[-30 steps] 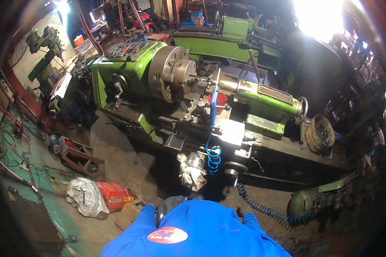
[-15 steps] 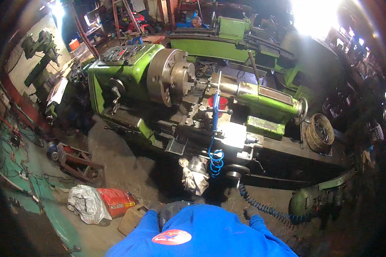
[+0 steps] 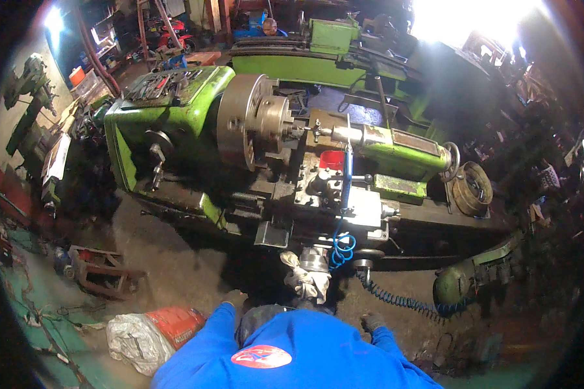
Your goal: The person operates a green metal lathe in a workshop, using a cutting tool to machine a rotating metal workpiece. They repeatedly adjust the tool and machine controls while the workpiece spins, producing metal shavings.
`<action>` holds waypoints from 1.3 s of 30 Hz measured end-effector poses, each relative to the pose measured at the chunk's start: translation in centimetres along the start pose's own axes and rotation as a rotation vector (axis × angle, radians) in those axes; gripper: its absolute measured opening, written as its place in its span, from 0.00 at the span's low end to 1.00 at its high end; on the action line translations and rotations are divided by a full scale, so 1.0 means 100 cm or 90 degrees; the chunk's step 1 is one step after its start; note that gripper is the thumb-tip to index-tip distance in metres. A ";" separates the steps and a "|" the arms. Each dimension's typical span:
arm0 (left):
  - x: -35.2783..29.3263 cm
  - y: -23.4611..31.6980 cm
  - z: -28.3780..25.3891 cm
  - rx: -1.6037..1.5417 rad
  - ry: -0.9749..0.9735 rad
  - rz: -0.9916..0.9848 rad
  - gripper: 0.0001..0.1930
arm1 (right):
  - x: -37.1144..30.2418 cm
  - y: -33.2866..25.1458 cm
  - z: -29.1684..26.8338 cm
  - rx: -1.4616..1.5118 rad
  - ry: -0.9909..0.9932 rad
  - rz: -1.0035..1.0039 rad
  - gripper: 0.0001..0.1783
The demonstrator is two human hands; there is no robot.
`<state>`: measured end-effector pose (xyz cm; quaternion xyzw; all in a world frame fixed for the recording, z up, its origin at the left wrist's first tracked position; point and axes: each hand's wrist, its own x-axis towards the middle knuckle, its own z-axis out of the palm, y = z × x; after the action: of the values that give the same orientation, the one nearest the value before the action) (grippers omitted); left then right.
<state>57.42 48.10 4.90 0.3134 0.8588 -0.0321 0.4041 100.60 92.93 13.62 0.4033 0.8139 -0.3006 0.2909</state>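
Only small parts of my hands show past the blue sleeves. My left hand (image 3: 235, 297) hangs low beside my body, in front of the green lathe (image 3: 204, 87). My right hand (image 3: 372, 321) is down on the other side, nearest the dark coiled hose (image 3: 402, 301). Fingers on both are too dark and small to read, and neither visibly touches anything. A pale rag (image 3: 307, 280) is draped at a metal handwheel (image 3: 315, 258) just ahead of me. Upright at the carriage hangs a blue air blow gun (image 3: 348, 178) with a coiled blue hose (image 3: 342, 249).
The lathe's large chuck (image 3: 246, 123) faces the tailstock (image 3: 405, 159). A red container (image 3: 331, 160) sits behind the carriage. A metal ring (image 3: 472, 189) stands on the bed's right end. White-and-red sacks (image 3: 139, 337) lie on the floor at my left, near a rusty frame (image 3: 104, 272).
The view has shifted, and the lathe's left end now appears further left. Both hands have come more into sight beyond the sleeves. The blow gun hangs at the carriage in both frames.
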 end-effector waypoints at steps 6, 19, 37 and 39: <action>0.085 -0.058 -0.030 -0.059 0.249 -0.006 0.16 | -0.025 -0.026 0.005 0.021 0.060 0.085 0.24; 0.213 -0.086 -0.209 -1.134 0.415 -0.235 0.18 | -0.069 -0.033 -0.107 0.050 0.017 0.229 0.23; 0.065 0.035 -0.107 -0.105 0.319 -0.315 0.40 | -0.086 -0.092 -0.164 -0.009 0.271 0.249 0.25; 0.067 0.041 -0.100 -0.223 0.386 -0.226 0.38 | -0.064 -0.026 -0.158 0.079 0.531 0.165 0.20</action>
<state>49.79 57.88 7.70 0.0819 0.9725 0.1396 0.1677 98.02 99.97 29.12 0.6054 0.7849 -0.1213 -0.0516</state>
